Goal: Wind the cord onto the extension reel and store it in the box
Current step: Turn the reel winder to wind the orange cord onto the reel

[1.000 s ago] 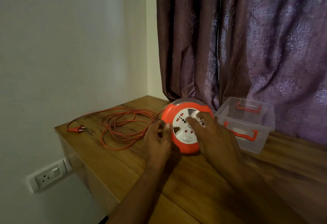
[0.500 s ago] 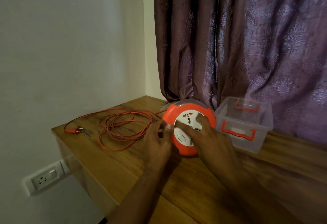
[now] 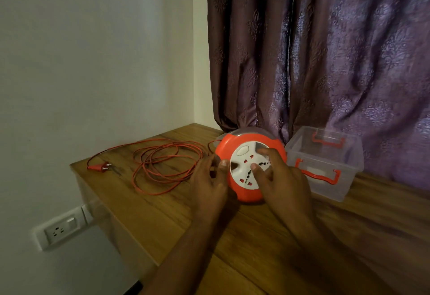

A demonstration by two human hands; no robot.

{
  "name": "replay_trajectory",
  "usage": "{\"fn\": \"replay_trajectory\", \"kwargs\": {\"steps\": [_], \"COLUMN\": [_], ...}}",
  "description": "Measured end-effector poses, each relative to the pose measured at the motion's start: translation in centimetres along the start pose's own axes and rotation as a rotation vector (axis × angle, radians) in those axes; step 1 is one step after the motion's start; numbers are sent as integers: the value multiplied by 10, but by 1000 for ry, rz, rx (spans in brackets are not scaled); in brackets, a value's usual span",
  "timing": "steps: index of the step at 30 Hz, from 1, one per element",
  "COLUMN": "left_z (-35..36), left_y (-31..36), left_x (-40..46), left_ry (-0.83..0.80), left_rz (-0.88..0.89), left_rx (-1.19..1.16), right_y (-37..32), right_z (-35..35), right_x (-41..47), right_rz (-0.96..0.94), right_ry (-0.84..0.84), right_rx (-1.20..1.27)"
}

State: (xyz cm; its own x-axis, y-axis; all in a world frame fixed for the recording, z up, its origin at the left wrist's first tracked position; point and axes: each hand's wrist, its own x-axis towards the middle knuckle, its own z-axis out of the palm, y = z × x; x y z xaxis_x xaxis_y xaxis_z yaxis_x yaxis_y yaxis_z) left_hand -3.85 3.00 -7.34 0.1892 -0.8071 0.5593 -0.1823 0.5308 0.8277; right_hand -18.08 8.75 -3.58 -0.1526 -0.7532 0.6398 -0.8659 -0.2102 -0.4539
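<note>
Here both hands reach forward over the desk (image 3: 162, 220) to the reel (image 3: 250, 169), which stands on edge near the curtain (image 3: 314, 50) — the left hand (image 3: 209, 185) grips its left rim with curled fingers, thumb on the orange edge, while the right hand (image 3: 279, 180) lies on the white socket face, fingers bent and pressing it. No writing on the reel can be read. The cord (image 3: 162, 166) lies in loose loops left of the reel, its plug (image 3: 99, 167) near the desk's edge — the clear box (image 3: 325, 162) sits open just right of the reel.
</note>
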Motion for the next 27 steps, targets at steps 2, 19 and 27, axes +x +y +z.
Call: {"fn": "replay_trajectory", "kwargs": {"steps": [2, 19, 27], "left_z": [0, 11, 40], "left_y": [-1, 25, 28], "left_x": [2, 36, 64], "left_ry": [18, 136, 299], "left_rz": [-19, 61, 183], "left_rx": [-11, -73, -90], "right_y": [-2, -9, -19], "right_z": [2, -3, 3], "right_x": [-3, 46, 63], "right_rz": [-105, -239, -202], "right_ry": [8, -266, -95], "right_rx": [-131, -320, -299]}}
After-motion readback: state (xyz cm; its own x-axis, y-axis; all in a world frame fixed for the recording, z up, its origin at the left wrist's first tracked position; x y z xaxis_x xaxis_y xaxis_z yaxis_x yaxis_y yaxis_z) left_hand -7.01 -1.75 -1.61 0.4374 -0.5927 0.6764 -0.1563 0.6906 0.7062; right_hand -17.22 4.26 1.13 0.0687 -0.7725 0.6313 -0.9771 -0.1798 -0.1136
